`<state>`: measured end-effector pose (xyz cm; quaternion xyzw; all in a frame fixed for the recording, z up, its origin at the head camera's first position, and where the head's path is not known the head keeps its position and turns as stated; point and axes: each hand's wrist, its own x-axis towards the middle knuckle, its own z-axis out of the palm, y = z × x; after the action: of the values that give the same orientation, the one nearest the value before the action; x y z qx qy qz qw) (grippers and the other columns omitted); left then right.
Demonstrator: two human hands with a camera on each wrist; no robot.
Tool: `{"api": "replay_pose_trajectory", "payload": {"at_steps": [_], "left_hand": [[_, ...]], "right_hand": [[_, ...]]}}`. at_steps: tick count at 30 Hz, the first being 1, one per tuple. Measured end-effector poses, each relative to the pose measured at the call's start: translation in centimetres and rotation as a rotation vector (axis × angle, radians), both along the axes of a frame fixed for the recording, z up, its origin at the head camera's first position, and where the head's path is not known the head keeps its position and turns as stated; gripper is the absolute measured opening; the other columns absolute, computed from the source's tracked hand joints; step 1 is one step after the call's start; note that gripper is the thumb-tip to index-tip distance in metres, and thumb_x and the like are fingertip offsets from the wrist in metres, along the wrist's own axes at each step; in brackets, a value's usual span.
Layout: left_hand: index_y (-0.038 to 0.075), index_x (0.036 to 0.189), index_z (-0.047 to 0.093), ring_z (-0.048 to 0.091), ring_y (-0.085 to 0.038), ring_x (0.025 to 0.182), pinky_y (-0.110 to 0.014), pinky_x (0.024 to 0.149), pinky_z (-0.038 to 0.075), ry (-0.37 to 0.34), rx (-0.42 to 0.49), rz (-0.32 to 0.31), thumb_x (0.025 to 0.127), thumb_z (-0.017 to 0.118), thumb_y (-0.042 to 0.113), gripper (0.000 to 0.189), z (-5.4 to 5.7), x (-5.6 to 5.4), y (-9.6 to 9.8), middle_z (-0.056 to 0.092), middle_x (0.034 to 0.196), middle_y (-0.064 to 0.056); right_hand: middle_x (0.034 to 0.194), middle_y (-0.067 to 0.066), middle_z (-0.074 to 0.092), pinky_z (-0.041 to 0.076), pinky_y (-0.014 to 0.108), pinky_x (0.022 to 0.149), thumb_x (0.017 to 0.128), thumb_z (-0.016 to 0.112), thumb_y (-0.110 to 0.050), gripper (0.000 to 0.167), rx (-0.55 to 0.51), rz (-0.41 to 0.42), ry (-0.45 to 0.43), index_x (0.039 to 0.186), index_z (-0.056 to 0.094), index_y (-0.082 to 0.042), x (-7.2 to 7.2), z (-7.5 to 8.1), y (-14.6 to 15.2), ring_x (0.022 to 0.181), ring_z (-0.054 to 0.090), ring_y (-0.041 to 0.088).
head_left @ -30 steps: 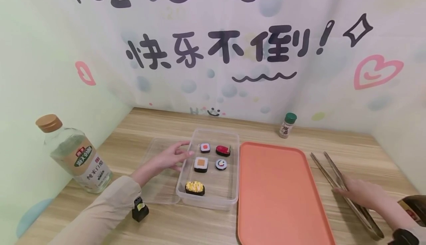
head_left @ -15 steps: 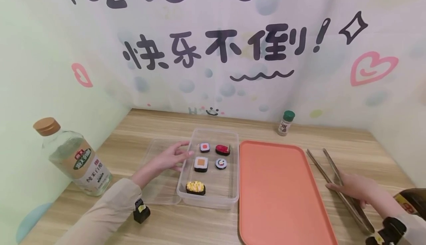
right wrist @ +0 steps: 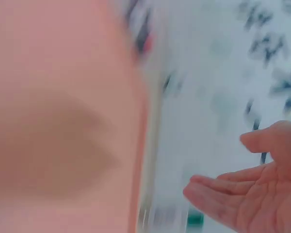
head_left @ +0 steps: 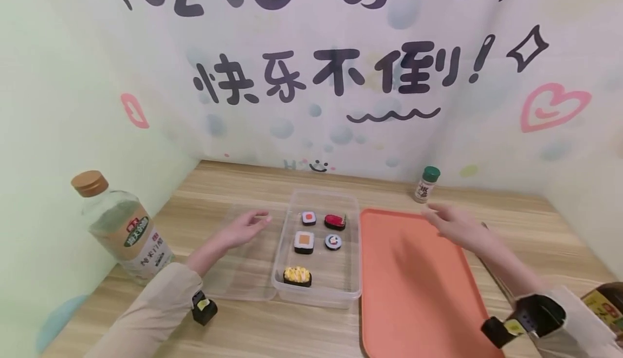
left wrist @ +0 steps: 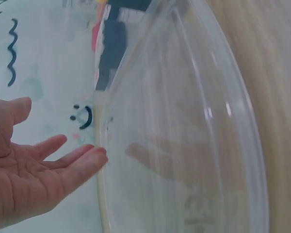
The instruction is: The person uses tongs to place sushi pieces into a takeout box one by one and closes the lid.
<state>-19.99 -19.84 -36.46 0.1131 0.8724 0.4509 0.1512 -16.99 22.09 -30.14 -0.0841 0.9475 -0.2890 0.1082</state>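
Observation:
My left hand (head_left: 243,230) hovers above a clear flat lid (head_left: 243,282), its fingertips left of a clear plastic box (head_left: 318,296) and holding nothing. Inside the box are several sushi pieces: a yellow-topped one (head_left: 297,276) at the front, a square roll with an orange centre (head_left: 304,242), a small round roll (head_left: 333,242), a red-topped piece (head_left: 335,221) and a small roll with a red-orange centre (head_left: 309,218). Over the far right part of an orange tray (head_left: 404,298) is my right hand (head_left: 457,228), fingers extended, nothing held. Tongs (head_left: 496,279) lie right of the tray, mostly hidden by my right forearm.
A vinegar bottle (head_left: 126,233) with a brown cap stands at the left. Behind the tray is a small green-capped shaker (head_left: 426,186). A dark bottle (head_left: 605,306) shows at the right edge. A printed cloth (head_left: 311,66) hangs behind the table.
My right hand has let go of the tongs and moved left and away from me, over the tray. My left hand has drawn back from the box's left side.

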Motion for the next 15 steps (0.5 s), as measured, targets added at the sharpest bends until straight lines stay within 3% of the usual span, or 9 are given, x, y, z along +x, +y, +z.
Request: {"api": "replay_pose_trajectory", "payload": {"at_steps": [3,8,12,15], "left_hand": [[-0.004,0.138,0.031,0.035,-0.045,0.127,-0.053,0.104,0.035,-0.017,-0.031,0.036,0.097,0.038,0.039,0.059,0.3,0.3,-0.7,0.035,0.138,-0.031],[-0.006,0.14,0.024,0.028,-0.046,0.131,-0.055,0.108,0.028,-0.045,-0.038,0.069,0.098,0.035,0.037,0.06,0.2,0.5,-2.1,0.028,0.142,-0.032],[-0.007,0.14,0.021,0.023,-0.048,0.132,-0.058,0.109,0.023,-0.054,-0.045,0.09,0.099,0.032,0.036,0.06,-0.4,0.7,-3.2,0.023,0.143,-0.032],[-0.006,0.141,0.017,0.019,-0.05,0.132,-0.061,0.108,0.02,-0.075,-0.04,0.106,0.1,0.029,0.035,0.06,-0.6,0.9,-3.9,0.02,0.144,-0.034]], "right_hand": [[0.14,0.034,0.03,0.038,0.051,0.102,0.098,0.032,-0.044,0.072,-0.317,0.037,-0.125,0.14,0.016,0.012,-0.7,1.3,-4.8,0.123,0.042,0.044],[0.149,0.03,0.006,0.016,0.045,0.115,0.098,0.023,-0.045,0.075,-0.761,0.052,-0.366,0.141,-0.002,0.011,-1.9,2.5,-12.9,0.138,0.011,0.042],[0.15,0.027,-0.003,0.007,0.042,0.117,0.098,0.023,-0.046,0.077,-0.944,0.044,-0.435,0.142,-0.006,0.008,-2.3,2.0,-19.5,0.14,0.001,0.039],[0.151,0.024,-0.007,0.004,0.045,0.117,0.097,0.03,-0.043,0.075,-0.964,0.01,-0.462,0.144,-0.004,0.003,-2.5,1.0,-24.0,0.14,-0.003,0.038]]}}
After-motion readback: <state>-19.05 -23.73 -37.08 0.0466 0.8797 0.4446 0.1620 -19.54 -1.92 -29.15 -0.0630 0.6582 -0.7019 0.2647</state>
